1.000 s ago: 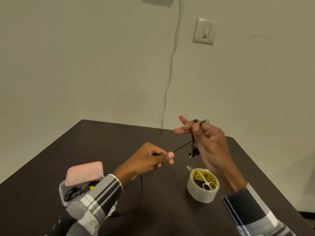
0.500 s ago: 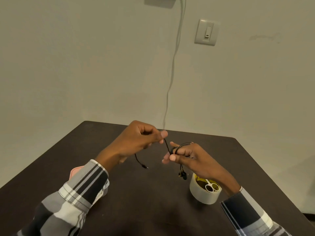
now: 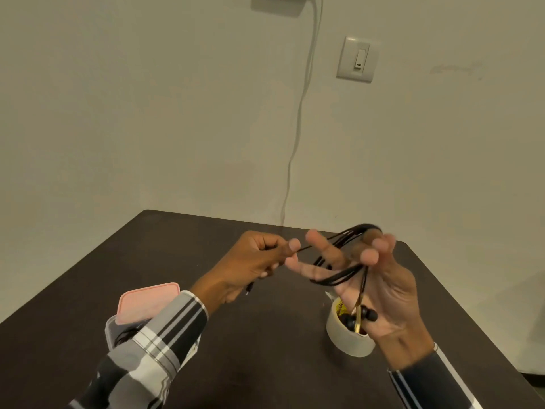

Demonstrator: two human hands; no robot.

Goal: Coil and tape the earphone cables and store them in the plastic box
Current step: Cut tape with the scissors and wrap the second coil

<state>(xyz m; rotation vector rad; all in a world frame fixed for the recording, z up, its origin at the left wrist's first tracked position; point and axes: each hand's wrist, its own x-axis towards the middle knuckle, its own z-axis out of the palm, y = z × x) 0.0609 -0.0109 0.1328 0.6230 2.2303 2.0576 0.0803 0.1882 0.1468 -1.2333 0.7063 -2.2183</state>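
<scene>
A black earphone cable (image 3: 339,276) is wound in several loops around the spread fingers of my right hand (image 3: 374,284), palm turned toward me. Its earbuds (image 3: 361,317) hang in front of that palm. My left hand (image 3: 253,261) pinches the free end of the cable between thumb and forefinger, just left of the right fingertips, and the plug sticks out below the fist. A clear plastic box (image 3: 118,332) with a pink lid (image 3: 147,302) sits at the left, partly hidden by my left sleeve. A roll of tape (image 3: 348,338) stands under my right hand.
The dark table (image 3: 265,364) ends at a back edge near the wall and a right edge beside my right arm. A white wire (image 3: 300,119) runs down the wall behind the table. A light switch (image 3: 357,59) is on the wall.
More loops now lie around my right fingers, and that hand has turned palm toward me and risen. My left hand has moved right with the shortened free end.
</scene>
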